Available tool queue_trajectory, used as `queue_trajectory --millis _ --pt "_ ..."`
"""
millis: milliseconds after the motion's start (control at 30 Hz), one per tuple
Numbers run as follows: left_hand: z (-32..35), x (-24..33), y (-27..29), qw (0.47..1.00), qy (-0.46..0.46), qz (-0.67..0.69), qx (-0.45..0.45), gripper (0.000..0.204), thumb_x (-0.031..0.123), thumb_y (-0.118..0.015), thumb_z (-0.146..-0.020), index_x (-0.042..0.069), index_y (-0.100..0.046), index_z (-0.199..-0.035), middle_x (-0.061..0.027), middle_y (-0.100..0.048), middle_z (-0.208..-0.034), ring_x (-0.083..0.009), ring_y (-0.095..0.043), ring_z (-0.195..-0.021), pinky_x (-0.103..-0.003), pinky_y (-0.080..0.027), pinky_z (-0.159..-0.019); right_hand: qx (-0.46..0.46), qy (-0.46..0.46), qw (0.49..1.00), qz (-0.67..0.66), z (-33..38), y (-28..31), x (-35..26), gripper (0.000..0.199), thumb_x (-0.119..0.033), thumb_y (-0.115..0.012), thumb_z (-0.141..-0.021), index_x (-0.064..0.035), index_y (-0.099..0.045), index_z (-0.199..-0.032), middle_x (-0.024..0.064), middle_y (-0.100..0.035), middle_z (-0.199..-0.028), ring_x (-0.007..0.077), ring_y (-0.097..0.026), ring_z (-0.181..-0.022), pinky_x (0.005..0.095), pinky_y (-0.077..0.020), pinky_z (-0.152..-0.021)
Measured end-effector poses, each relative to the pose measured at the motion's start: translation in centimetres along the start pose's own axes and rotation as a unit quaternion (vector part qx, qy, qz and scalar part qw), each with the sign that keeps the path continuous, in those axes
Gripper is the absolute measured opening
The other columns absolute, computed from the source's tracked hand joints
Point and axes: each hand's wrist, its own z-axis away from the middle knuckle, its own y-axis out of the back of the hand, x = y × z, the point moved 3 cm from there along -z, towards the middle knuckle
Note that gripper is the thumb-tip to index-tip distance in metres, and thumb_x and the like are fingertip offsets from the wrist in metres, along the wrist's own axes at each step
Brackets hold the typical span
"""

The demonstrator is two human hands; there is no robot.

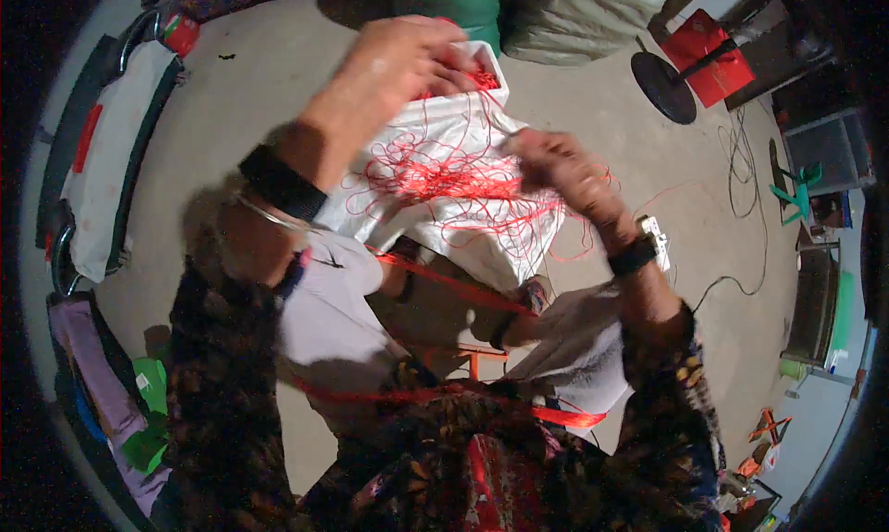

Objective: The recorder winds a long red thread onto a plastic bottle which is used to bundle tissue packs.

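A loose tangle of thin red string lies on a white plastic sheet in front of my knees. Beyond it stands a white box with more red string inside. My left hand is over the near left side of this box, its fingers curled and smeared by motion; what they hold is hidden. To the right of the tangle, my right hand is closed, with its fingertips pinched on red string. One strand runs between the box and those fingertips.
Red strands also cross my lap. A green sack and a pale sack stand behind the box. At right are a black round base, a white power strip and cables. A cushioned bench stands left.
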Motion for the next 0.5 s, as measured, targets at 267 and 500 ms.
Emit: queue_trajectory --millis 267,500 --pt "-0.5 -5.7 10.6 0.966 0.06 0.013 0.25 0.024 0.014 -0.054 -0.087 -0.005 -0.053 -0.102 -0.0172 -0.06 -0.094 -0.0274 -0.061 -0.079 -0.033 -0.048 -0.064 0.106 -0.082 0.991 -0.006 18.9 20.0 11.9 0.026 -0.023 -0.057 -0.087 -0.006 -0.058 -0.107 0.0031 -0.063 -0.095 0.0104 -0.056 -0.069 0.0252 -0.0471 -0.062" --pt "0.5 -11.8 16.7 0.929 -0.01 0.235 0.285 0.034 0.019 -0.054 -0.086 -0.009 -0.049 -0.103 -0.021 -0.057 -0.088 -0.0351 -0.064 -0.072 -0.038 -0.054 -0.058 0.17 -0.339 0.912 0.157 38.5 14.9 16.2 0.034 -0.038 -0.058 -0.084 -0.0067 -0.066 -0.095 -0.0006 -0.053 -0.061 0.0096 -0.047 -0.05 0.0255 -0.041 -0.047"
